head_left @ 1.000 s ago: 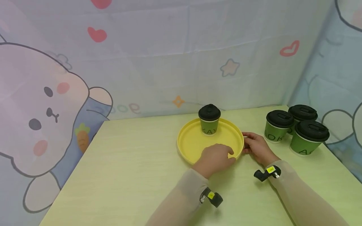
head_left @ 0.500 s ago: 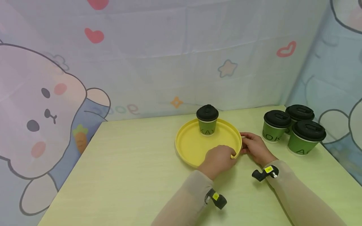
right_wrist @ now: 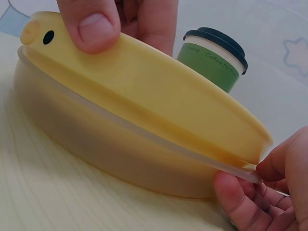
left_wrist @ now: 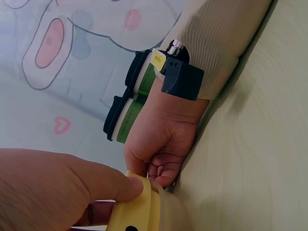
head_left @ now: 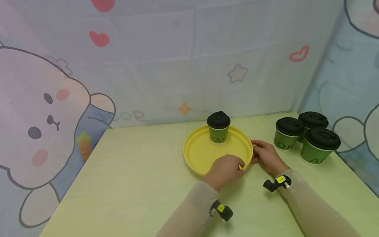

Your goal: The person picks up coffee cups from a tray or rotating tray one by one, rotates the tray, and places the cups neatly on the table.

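A round yellow tray (head_left: 199, 153) stands on the table with one green, black-lidded paper coffee cup (head_left: 218, 135) near its far side. My left hand (head_left: 222, 171) pinches the tray's near right rim, thumb outside and fingers inside. In the right wrist view, a translucent pale base (right_wrist: 96, 149) with a thin lip sits beneath the yellow tray. At the right side my right hand (head_left: 268, 158) pinches that lip between thumb and fingers. A pig-like snout and a black eye mark the tray's outer wall (right_wrist: 144, 82).
Three more lidded green coffee cups stand grouped to the right: a front left one (head_left: 284, 141), a larger front right one (head_left: 315, 153) and one behind (head_left: 313, 120). A printed cloth (head_left: 154, 72) hangs along the table's back edge.
My left hand has come down from just over the tray's near right rim and now pinches it. The right hand, tray and cups keep their places.
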`<state>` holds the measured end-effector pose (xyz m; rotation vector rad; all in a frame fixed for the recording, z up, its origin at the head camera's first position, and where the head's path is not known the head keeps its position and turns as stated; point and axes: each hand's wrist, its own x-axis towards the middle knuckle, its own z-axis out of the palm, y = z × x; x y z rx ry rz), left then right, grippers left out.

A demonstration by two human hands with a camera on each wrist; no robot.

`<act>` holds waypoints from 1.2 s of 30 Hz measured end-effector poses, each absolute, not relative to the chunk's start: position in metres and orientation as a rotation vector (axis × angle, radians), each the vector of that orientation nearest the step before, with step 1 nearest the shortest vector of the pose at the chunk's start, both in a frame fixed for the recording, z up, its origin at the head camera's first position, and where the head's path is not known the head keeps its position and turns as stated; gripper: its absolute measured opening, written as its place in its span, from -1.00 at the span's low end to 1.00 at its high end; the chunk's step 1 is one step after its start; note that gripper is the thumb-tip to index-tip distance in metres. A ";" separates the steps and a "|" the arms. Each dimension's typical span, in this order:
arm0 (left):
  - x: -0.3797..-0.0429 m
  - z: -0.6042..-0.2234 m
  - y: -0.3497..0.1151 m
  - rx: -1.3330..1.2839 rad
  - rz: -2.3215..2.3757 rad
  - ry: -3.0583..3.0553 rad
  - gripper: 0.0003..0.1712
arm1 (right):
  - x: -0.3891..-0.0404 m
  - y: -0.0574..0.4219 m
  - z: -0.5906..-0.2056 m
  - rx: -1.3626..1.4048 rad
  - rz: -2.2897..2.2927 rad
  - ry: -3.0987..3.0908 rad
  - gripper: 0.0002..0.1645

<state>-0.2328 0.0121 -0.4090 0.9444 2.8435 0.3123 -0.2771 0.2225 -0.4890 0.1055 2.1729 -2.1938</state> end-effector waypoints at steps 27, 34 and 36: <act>-0.235 -0.402 -0.024 1.074 0.362 2.736 -0.79 | -0.274 0.221 -0.483 0.100 -2.171 2.210 -0.45; -0.235 -0.407 -0.007 0.932 0.359 2.844 -0.69 | -0.274 0.222 -0.484 0.104 -2.173 2.195 -0.43; -0.234 -0.410 -0.001 0.912 0.351 2.862 -0.67 | -0.275 0.221 -0.486 0.112 -2.173 2.187 -0.44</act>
